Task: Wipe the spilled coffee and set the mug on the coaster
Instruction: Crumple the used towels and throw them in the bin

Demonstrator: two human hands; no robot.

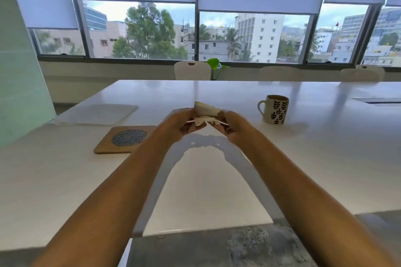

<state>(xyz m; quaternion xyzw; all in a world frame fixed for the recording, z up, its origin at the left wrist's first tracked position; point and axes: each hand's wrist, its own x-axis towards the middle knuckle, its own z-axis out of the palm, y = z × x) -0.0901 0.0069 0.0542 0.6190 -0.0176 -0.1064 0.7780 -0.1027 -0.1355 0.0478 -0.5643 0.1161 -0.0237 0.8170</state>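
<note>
Both my hands are held out above the middle of the white table [217, 180], gripping a crumpled white tissue [206, 110] between them. My left hand [182, 124] holds its left side and my right hand [230, 125] its right side. A white mug [274, 109] with a dark leaf pattern stands upright on the table, right of my hands, with coffee inside. A square wooden coaster [125, 139] with a round patterned centre lies flat to the left of my hands. I cannot make out any spilled coffee on the table.
Some white sheets [97, 114] lie behind the coaster at the left. White chairs [192, 70] and a small green plant [214, 65] stand behind the table's far edge. A dark slot [377, 100] is cut into the table at far right. The near edge borders grey floor [238, 247].
</note>
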